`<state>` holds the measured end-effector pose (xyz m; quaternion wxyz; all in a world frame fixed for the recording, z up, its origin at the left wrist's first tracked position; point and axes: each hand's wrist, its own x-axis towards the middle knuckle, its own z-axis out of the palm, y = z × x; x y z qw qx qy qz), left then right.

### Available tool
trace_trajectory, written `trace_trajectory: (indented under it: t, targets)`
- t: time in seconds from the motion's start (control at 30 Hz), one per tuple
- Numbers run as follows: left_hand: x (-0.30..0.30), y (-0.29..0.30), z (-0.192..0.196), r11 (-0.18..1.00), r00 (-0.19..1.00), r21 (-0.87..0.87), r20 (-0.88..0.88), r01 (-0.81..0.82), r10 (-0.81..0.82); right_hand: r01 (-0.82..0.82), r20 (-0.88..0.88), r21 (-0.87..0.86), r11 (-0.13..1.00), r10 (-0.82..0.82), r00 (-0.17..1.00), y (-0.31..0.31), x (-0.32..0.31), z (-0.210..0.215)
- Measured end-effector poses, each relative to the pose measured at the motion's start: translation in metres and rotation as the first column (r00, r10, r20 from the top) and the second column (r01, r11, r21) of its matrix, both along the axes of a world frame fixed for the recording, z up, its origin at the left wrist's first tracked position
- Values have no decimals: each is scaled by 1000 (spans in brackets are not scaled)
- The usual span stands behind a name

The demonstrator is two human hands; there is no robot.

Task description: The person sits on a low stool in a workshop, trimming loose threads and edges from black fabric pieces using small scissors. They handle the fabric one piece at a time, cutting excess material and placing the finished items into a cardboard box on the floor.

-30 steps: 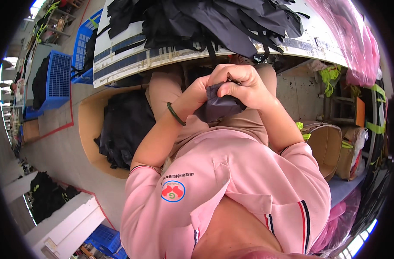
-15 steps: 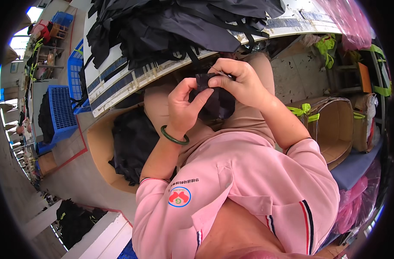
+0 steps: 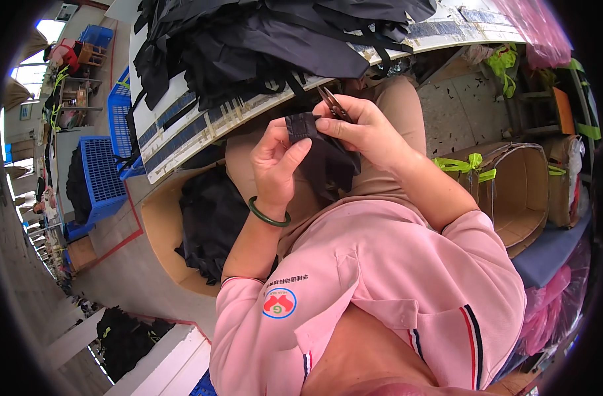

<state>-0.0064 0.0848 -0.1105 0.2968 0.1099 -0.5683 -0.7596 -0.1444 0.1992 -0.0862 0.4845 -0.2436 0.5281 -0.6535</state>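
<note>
Over my lap I hold a small black fabric piece (image 3: 326, 164), its stitched upper edge turned toward me and the rest hanging down. My left hand (image 3: 276, 165), with a green bangle at the wrist, pinches the left end of that edge between thumb and fingers. In my right hand (image 3: 364, 129) is a pair of thread snips (image 3: 334, 104), their pointed tips directed up and to the left past the fingers. My right thumb also rests against the fabric's upper right corner. The palm hides the rear part of the snips.
A worktable (image 3: 209, 129) with a taped edge carries a heap of black fabric pieces (image 3: 248, 46) just ahead. A cardboard box (image 3: 157, 218) of black fabric stands at my left, blue crates (image 3: 103, 175) beyond it. An open carton (image 3: 519, 191) sits at my right.
The snips have swung from lying across near the fabric to pointing up and away. The fabric's edge has shifted slightly left, and more of its hanging part shows.
</note>
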Motion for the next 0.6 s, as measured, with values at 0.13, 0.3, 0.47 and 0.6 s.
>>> trace_trajectory:
  t: [0.13, 0.3, 0.47, 0.6]
  targets:
    - [0, 2, 1, 999, 999, -20, -17, 27, -27, -34, 204, 7, 999, 32, 978, 2, 3, -3]
    - [5, 4, 3, 992, 992, 40, -27, 123, -122, -193, 424, -52, 980, 196, 884, 1, 0, -24]
    - [10, -1, -1, 987, 984, -26, -76, 160, -161, -305, 408, -29, 952, 290, 866, 0, -6, -18]
    - [12, -3, -3, 990, 995, -138, -94, 6, -19, 25, -532, -1, 1000, -21, 846, 0, -6, -6]
